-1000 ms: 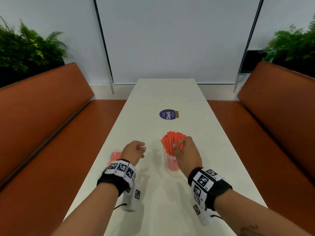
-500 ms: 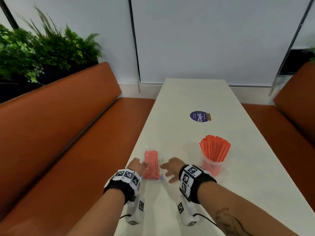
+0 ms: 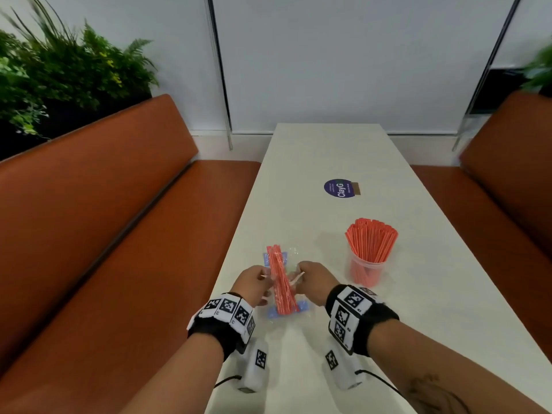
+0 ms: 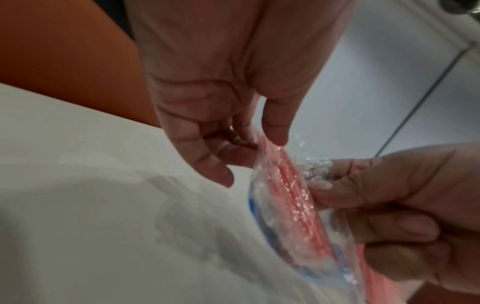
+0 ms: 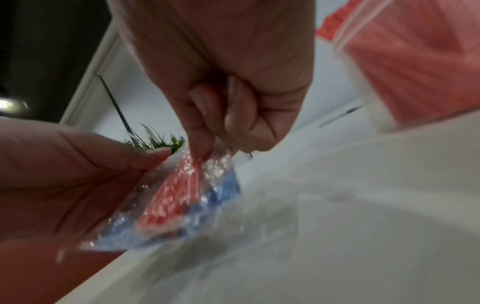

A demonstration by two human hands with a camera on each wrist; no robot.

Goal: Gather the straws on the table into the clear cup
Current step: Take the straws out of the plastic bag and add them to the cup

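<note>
Straw packet [image 3: 280,282] between both hands, table [image 3: 328,150] near-left; cup [image 3: 366,270] right.

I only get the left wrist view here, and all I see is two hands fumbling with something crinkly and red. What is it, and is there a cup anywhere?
Observer: It is a clear plastic packet of straws, blue-edged at both ends. The left hand and right hand pinch its opposite sides.
Operator: And the cup?
Observer: The clear cup stands on the white table, to the right of the hands, already packed with upright orange straws.
Operator: Is the packet lifted up?
Observer: The head view cannot settle that; its near end lies close over the table.
Operator: Anything else on the table?
Observer: A round purple sticker, farther away than the cup.
</note>
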